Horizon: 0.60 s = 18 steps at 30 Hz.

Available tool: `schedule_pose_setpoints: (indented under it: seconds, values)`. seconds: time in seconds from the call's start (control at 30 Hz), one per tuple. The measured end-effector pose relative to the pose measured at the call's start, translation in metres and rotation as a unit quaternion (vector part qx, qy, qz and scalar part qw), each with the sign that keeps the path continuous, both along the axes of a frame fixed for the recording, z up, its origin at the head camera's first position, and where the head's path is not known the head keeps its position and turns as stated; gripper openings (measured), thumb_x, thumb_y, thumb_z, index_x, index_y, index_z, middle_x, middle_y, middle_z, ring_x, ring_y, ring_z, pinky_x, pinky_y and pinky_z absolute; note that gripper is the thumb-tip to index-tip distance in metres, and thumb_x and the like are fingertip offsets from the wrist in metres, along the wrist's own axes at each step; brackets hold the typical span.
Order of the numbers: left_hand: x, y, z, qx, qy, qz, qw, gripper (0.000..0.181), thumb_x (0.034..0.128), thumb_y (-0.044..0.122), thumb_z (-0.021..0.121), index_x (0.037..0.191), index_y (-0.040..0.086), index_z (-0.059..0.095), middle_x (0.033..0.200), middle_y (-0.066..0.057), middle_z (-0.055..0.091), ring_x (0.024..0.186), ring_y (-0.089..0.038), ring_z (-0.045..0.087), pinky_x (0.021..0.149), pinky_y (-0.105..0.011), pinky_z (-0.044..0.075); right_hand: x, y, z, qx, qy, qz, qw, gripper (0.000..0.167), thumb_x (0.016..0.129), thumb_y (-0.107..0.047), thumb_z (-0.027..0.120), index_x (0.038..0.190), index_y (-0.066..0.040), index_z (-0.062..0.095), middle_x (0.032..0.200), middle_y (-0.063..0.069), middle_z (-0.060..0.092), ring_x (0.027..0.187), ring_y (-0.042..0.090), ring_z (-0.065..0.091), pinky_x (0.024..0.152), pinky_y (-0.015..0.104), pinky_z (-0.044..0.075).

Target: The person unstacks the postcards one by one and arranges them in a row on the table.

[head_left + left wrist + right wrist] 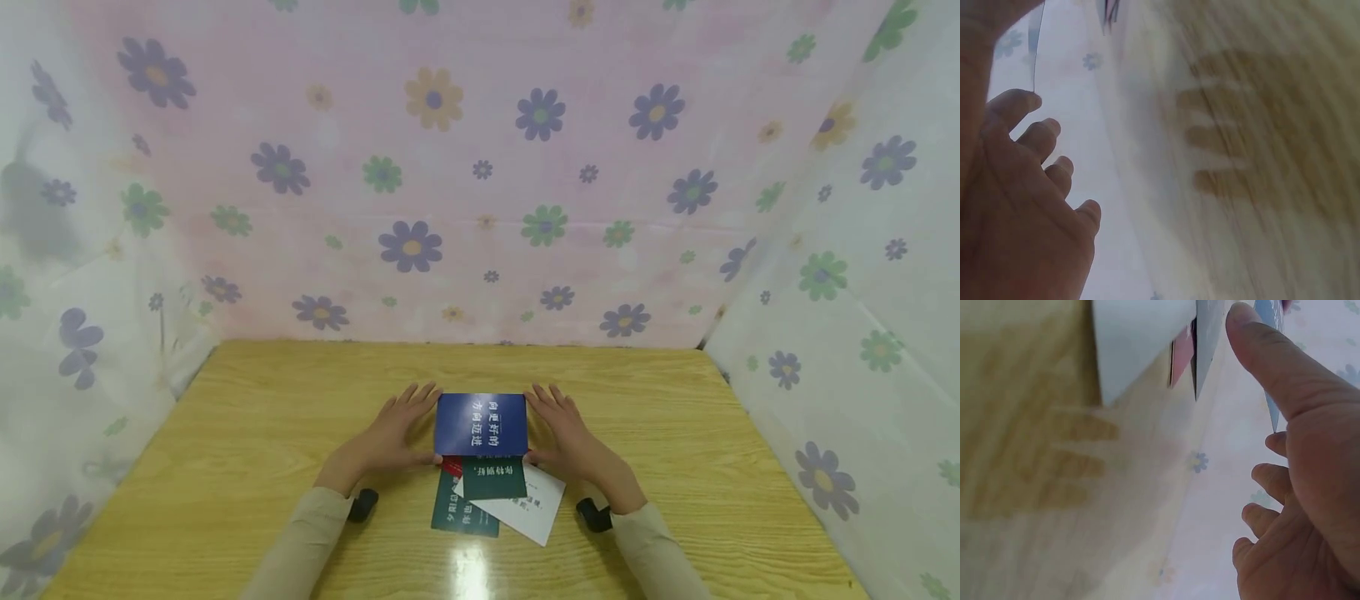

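Note:
A dark blue card (481, 424) with white Chinese characters is raised above the table between both hands. My left hand (393, 429) holds its left edge, thumb at the near corner and forefinger at the far one. On the opposite edge, my right hand (566, 429) holds it the same way; the right wrist view shows the thumb against the blue card (1270, 369). Nearer to me lie a green card (497, 482), a white card (542, 510) and a dark teal card (463, 522), overlapping. Part of a red card (452, 465) peeks out; the blue card hides the rest.
The wooden table (285, 417) extends around the cards. A flowered cloth (480, 192) hangs behind it and along both sides. Black wrist devices (363, 506) sit below the two wrists.

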State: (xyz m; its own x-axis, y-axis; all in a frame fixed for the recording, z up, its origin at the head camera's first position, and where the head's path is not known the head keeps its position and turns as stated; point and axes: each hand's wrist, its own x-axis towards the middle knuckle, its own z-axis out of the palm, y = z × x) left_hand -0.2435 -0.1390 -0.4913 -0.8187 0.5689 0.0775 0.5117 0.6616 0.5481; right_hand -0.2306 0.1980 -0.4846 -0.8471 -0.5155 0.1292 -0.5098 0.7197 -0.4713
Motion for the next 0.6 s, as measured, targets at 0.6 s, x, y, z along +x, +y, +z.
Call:
schedule_pose_setpoints:
  seconds: [0.6]
  values:
    - [-0.043,0.003,-0.001,-0.054,-0.052,0.022,0.9969,0.104,0.0889,0.041,0.078,0.165,0.012,0.013,0.171,-0.013,0.010,0.157,-0.041,0.001,0.125,-0.064,0.005,-0.055,0.004,0.001,0.000,-0.053,0.006,0.9986,0.095,0.084,-0.023,0.084,0.158,0.000,0.029,0.164,0.029,0.022,0.152,0.055,0.008,0.121,0.071,0.007]
